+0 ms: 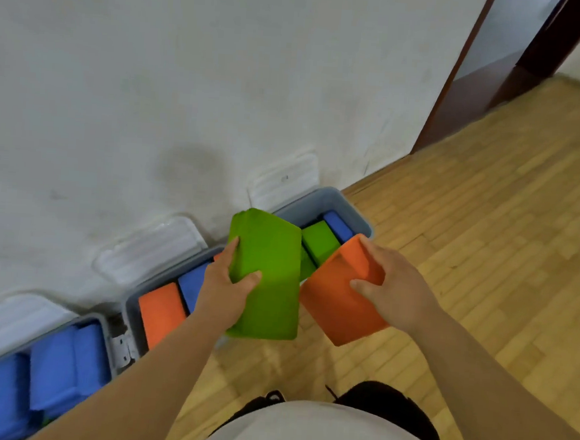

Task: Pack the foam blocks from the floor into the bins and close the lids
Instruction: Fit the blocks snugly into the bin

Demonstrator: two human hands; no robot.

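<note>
My left hand (223, 292) grips a large green foam block (270, 287) by its left edge, thumb on its face. An orange foam block (337, 309) is held by my right hand (390, 288), fingers curled over its top edge. Both blocks hang above the right grey bin (331, 197), which holds a green block (319, 240) and a blue block (338, 225). The middle bin (131, 306) holds an orange block (160, 314) and a blue block (191, 285). The left bin (107, 341) is packed with blue blocks (55, 365).
Three open white lids lean against the wall behind the bins, one at the right (284, 181), one in the middle (149, 247). Wooden floor (469, 232) spreads to the right. A dark door frame (459, 80) stands at the upper right. My feet are below.
</note>
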